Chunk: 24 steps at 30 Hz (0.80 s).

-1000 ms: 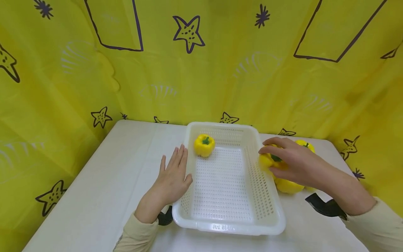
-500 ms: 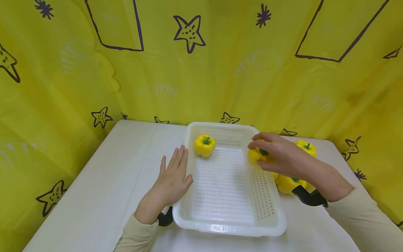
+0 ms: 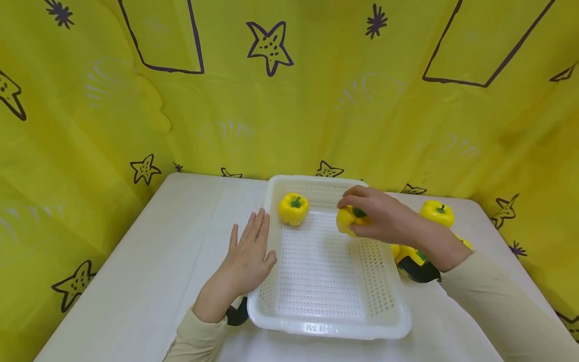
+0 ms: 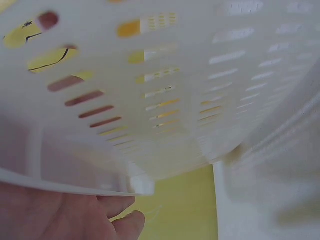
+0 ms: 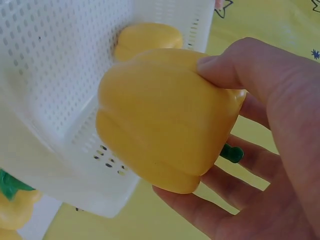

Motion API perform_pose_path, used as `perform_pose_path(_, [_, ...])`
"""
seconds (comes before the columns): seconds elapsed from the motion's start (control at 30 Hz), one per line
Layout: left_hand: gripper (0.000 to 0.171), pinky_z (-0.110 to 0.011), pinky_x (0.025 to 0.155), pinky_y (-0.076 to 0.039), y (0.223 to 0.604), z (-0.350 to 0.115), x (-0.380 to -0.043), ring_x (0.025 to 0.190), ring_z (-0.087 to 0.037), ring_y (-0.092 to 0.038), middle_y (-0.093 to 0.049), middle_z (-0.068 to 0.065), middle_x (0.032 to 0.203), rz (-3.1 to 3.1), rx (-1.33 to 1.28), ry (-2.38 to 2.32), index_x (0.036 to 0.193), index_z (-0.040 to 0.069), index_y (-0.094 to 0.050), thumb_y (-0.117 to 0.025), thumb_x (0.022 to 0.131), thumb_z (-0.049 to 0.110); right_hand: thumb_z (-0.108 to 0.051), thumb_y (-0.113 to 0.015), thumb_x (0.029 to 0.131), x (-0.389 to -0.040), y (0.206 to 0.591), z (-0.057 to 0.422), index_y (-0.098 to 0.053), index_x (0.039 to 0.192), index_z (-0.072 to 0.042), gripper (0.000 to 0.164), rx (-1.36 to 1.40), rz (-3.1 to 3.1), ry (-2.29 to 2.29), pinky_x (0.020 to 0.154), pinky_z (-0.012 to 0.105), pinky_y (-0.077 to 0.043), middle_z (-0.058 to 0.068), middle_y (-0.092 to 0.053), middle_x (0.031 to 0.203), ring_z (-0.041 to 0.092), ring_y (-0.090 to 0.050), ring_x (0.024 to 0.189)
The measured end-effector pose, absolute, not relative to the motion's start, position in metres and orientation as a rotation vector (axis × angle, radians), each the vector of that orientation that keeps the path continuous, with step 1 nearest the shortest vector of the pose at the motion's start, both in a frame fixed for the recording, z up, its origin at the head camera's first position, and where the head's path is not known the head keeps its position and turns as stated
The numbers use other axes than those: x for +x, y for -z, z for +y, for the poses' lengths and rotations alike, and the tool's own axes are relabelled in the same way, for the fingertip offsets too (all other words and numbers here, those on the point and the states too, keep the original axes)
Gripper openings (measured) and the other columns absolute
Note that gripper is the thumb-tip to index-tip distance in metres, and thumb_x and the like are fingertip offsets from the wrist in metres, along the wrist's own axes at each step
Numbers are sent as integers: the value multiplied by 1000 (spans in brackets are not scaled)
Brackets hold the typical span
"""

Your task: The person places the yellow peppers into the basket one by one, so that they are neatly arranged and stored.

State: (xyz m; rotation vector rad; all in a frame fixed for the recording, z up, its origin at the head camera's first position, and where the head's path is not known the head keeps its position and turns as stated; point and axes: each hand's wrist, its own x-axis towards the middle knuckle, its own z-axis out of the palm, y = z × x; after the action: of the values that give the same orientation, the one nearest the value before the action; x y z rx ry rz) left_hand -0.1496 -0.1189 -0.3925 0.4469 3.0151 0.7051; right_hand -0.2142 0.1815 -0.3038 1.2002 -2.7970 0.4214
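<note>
Thumb and fingers of the right hand (image 3: pixel 384 216) clasp a yellow pepper (image 3: pixel 346 221), green stem toward the palm, up over the right side of the white basket (image 3: pixel 327 329), while the left hand (image 3: pixel 246 259) lies with straight fingers at the basket's left edge! Inside, a second pepper (image 3: pixel 294 210) sits near the far left corner; outside, more peppers (image 3: pixel 437 213) rest on the table (image 3: pixel 135 281) to the right, a yellow curtain (image 3: pixel 316 110) behind.

Soft, even light's filling the head view, and the white rectangular perforated plastic basket (image 3: pixel 362 330) is catching some sheen, its pale front lettering (image 3: pixel 317 328) coming out too fuzzy to read. Left wrist cam's looking way dimmer and hazier.
</note>
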Motion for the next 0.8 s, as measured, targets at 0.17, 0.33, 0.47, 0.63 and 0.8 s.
perform_pose_path(0.17, [78, -65, 120, 2, 393, -120, -149, 156, -30, -1, 0, -9, 168, 3017, 451, -711, 159, 4, -7, -49, 98, 28, -9, -71, 82, -220, 308, 174, -68, 115, -9, 33, 1202, -2818, -449, 79, 34, -51, 6, -62, 118, 19, -56, 95])
perform_pose_path(0.33, [78, -63, 120, 3, 393, -120, -150, 156, -27, 1, 2, -7, 168, 3017, 442, -701, 159, 5, -5, -48, 99, 28, -7, -69, 81, -228, 315, 165, -67, 116, -8, 35, 1162, -2873, -475, 82, 36, -50, 9, -62, 119, 22, -56, 98])
perform_pose_path(0.47, [77, -64, 120, 3, 393, -119, -150, 156, -28, 1, 1, -8, 169, 3013, 438, -712, 159, 5, -7, -48, 98, 28, -6, -68, 80, -234, 322, 160, -67, 116, -6, 36, 1151, -2893, -480, 81, 35, -50, 10, -62, 118, 23, -56, 98])
perform_pose_path(0.63, [78, -64, 120, 4, 393, -119, -151, 156, -27, 2, 2, -7, 169, 3005, 432, -707, 159, 5, -6, -48, 98, 29, -5, -68, 79, -240, 329, 156, -68, 115, -5, 35, 1169, -2874, -471, 80, 35, -50, 11, -64, 115, 23, -56, 94])
perform_pose_path(0.8, [78, -64, 120, 2, 393, -119, -151, 156, -28, 1, 0, -8, 169, 3016, 431, -692, 159, 5, -7, -49, 98, 29, -4, -67, 80, -247, 333, 151, -67, 116, -4, 36, 1157, -2895, -459, 81, 37, -50, 15, -64, 118, 25, -56, 95])
